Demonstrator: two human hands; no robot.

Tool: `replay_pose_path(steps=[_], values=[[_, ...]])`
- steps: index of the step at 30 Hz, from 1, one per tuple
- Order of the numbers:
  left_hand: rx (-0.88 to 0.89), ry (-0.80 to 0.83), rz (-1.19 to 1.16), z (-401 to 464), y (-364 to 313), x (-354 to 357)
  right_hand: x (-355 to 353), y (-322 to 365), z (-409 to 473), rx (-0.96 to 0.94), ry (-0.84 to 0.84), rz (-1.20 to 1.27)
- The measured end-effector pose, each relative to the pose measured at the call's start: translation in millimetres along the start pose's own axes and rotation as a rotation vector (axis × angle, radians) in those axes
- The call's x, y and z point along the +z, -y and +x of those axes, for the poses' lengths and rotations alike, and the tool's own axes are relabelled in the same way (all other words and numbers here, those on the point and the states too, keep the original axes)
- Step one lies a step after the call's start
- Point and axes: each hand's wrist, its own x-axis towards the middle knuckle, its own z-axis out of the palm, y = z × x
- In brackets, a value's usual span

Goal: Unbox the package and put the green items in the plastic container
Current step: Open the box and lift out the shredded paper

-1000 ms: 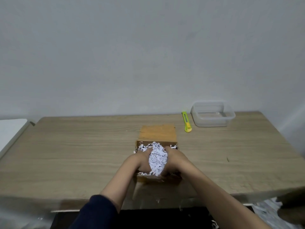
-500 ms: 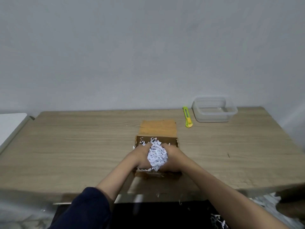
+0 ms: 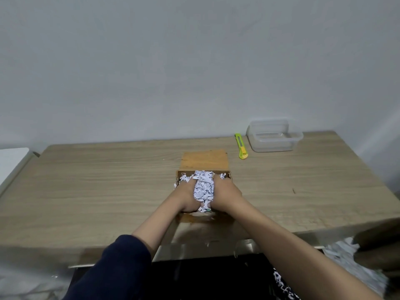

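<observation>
An open cardboard box [image 3: 204, 161] stands near the middle of the wooden table, its far flap folded back. White shredded paper [image 3: 203, 188] fills it. My left hand [image 3: 184, 197] and my right hand [image 3: 225, 194] are pushed down into the box on either side of a clump of that paper and press it between them. My fingertips are buried in the shreds. No green item shows inside the box. The clear plastic container [image 3: 273, 137] stands empty at the far right of the table.
A green and yellow utility knife [image 3: 241, 146] lies just left of the container. The table [image 3: 97, 182] ends at a front edge close to my body. Loose shredded paper [image 3: 344, 256] lies below the table at the right. A white surface [image 3: 10, 161] adjoins the table's left end.
Both hands stayed in the box and squeezed the paper clump tighter, and it sits slightly deeper now. The camera tilted a little; the box and container kept their places.
</observation>
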Motion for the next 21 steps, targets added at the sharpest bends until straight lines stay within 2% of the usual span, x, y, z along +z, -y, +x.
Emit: replay_pose_path(steps=[5,10,12,16,21], values=[[0.004,0.059,0.028,5,-3,0,14,-1,25,0.041,0.114,-0.080],[-0.102,0.130,0.060,4,0,8,15,7,21,-0.027,0.193,-0.094],[-0.105,0.120,0.043,3,0,9,18,4,25,0.016,0.207,-0.090],[-0.116,0.095,-0.030,3,1,10,36,-12,48,0.051,0.201,0.008],[-0.076,0.088,-0.120,1,5,7,16,-10,5,-0.042,0.048,0.253]])
